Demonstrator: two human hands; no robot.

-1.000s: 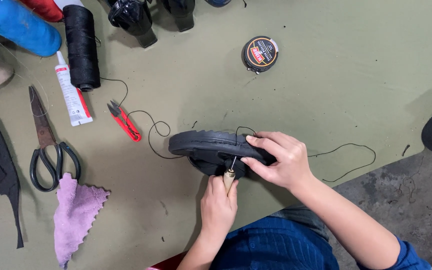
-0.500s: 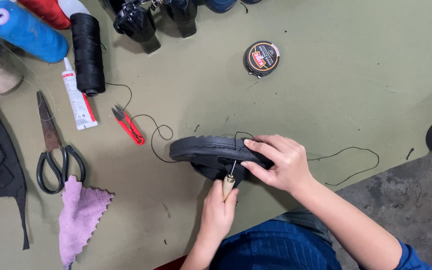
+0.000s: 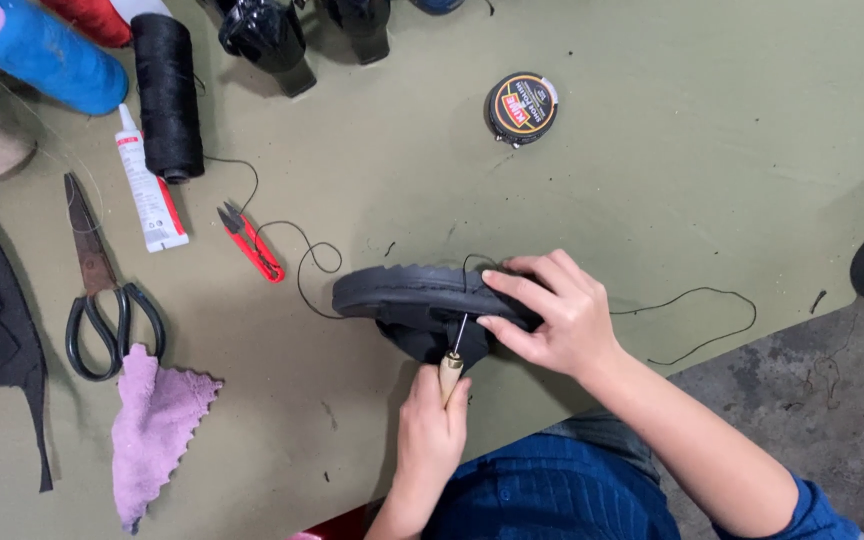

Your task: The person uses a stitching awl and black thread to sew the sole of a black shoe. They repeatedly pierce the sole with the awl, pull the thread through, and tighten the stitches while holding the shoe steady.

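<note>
While my left hand (image 3: 430,425) clamps the awl (image 3: 451,366), its tip could slip off the shoe (image 3: 407,295) into my right hand (image 3: 552,315) gripping the sole.

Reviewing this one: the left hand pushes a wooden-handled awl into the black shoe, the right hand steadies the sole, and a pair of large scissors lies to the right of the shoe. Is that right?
Not quite. In the head view the large scissors lie to the left of the black shoe, beside the purple cloth. The rest holds: the left hand drives the wooden-handled awl in, and the right hand steadies the sole.
</note>
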